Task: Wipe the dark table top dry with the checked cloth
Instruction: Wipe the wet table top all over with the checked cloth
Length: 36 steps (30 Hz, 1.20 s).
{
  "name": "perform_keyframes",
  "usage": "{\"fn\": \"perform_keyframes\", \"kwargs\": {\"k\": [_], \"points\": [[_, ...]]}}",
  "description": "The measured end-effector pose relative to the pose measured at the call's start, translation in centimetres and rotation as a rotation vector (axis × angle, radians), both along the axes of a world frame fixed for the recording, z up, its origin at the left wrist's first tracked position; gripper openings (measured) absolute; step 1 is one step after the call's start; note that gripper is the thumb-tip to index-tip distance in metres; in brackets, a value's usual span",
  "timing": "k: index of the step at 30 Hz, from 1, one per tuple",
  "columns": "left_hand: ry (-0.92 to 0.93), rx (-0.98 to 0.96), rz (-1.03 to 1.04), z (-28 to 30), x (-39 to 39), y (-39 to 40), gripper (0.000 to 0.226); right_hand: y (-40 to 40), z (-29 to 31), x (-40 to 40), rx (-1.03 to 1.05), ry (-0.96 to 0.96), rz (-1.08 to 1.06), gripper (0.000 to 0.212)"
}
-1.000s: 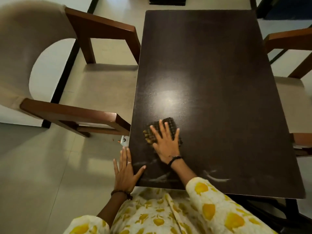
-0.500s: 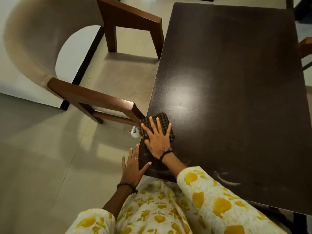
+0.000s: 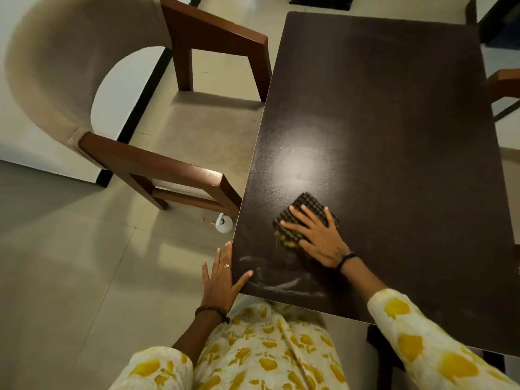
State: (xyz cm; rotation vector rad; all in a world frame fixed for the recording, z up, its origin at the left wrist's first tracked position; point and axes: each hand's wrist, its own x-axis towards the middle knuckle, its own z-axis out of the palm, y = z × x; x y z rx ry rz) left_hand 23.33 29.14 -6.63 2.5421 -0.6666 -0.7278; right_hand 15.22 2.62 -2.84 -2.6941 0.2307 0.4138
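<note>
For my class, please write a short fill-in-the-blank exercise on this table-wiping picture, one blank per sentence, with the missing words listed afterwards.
1. The right hand presses the checked cloth flat on the dark ____.
2. The left hand rests on the table top at its near ____ corner.
3. Whitish wet streaks show on the table top between the cloth and its ____ edge.
4. The seat of the wooden chair reaches under the table's ____ side.

Missing words: table top; left; near; left

Right hand [image 3: 320, 237] flat on checked cloth [image 3: 298, 212], dark table top [image 3: 394, 136], left hand [image 3: 222, 280] at its corner
</note>
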Motion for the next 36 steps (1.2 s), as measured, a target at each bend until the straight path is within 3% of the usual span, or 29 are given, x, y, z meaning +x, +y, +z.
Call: {"fn": "perform_keyframes", "kwargs": {"k": [4,10,19,25,36], "points": [[0.005,-0.005,0.001,0.0,0.0,-0.1,0.082,2.3,-0.4,5.1,-0.046,-0.016,-0.092,0.054],[-0.052,0.012,-0.038,0.3,-0.3,0.0,0.089,7.7,-1.1,7.5,-0.056,-0.028,0.143,0.052],[-0.127,0.069,-0.012,0.6,-1.6,-0.3,0.088,8.1,-1.5,4.3,-0.025,-0.060,0.215,0.053],[-0.218,0.146,-0.105,0.8,-2.5,-0.8,0.084,6.2,-1.6,1.8,-0.022,-0.047,0.262,0.053],[-0.311,0.043,-0.303,1.7,-14.2,-9.5,0.065,-2.9,-1.0,-10.7,0.030,-0.015,0.144,0.055]]}}
